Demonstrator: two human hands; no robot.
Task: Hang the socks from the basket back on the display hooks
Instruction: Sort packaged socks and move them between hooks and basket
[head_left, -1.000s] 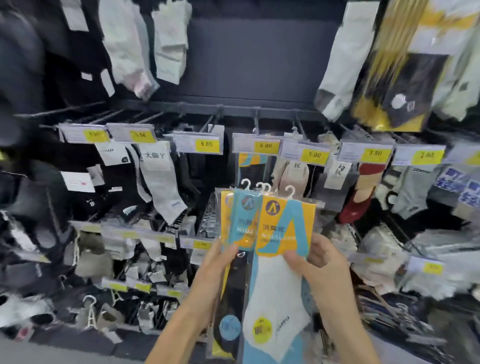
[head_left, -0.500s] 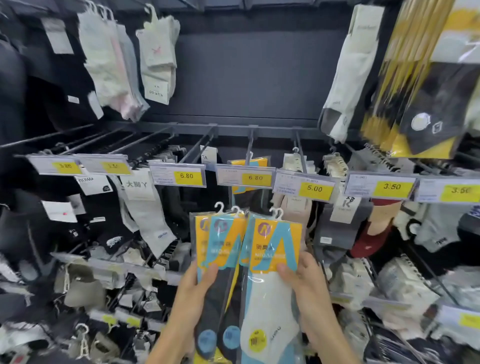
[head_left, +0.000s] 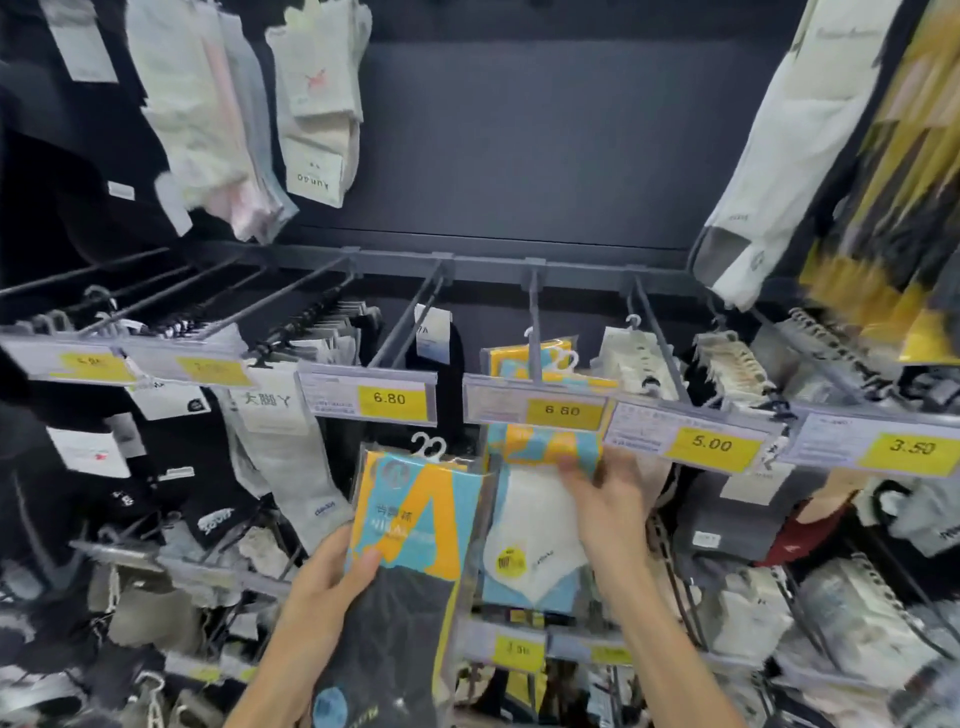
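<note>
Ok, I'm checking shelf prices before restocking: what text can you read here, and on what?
"6.80": left-centre price tag
"6.80": centre price tag
"5.00": price tag right of centre
"3.50": far-right price tag
"大脚丫": grey sock's label
"kun.ao", upside down: cream sock's label
Too blurred: leftmost price tags; dark sock pack in the left hand; white sock pack in the right hand.

At seven o'clock the left hand (head_left: 317, 597) grips a dark sock pack (head_left: 415, 509), thumb on its yellow-blue card, white hangers on top. At three o'clock of it, the right hand (head_left: 610, 506) pinches the card of a white sock pack (head_left: 524, 514), just under a 6.80 tag (head_left: 558, 410). At twelve o'clock of that tag runs a hook (head_left: 535, 312) carrying similar packs.
</note>
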